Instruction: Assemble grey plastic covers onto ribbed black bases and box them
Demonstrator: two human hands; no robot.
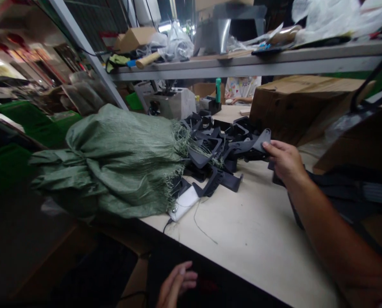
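Note:
My right hand (pixel 285 157) pinches a dark grey bracket-like plastic part (pixel 262 141) between thumb and fingers, at the right side of a heap of similar dark parts (pixel 210 149). The heap lies at the frayed mouth of a green woven sack (pixel 123 158), which rests on its side at the table's left edge. Low in the picture, in front of the table edge, my left hand (pixel 178 282) has its fingers stretched out and holds nothing. A white box-shaped device (pixel 184 203) with a black cable lies beside the sack's mouth.
A pale tabletop (pixel 242 231) stretches across the middle, with a loose thread on it. Cardboard boxes (pixel 293 107) stand at the back right. Above runs a cluttered shelf (pixel 242 64). Dark parts (pixel 348 188) lie by my right forearm. Part of another person (pixel 242 87) shows behind.

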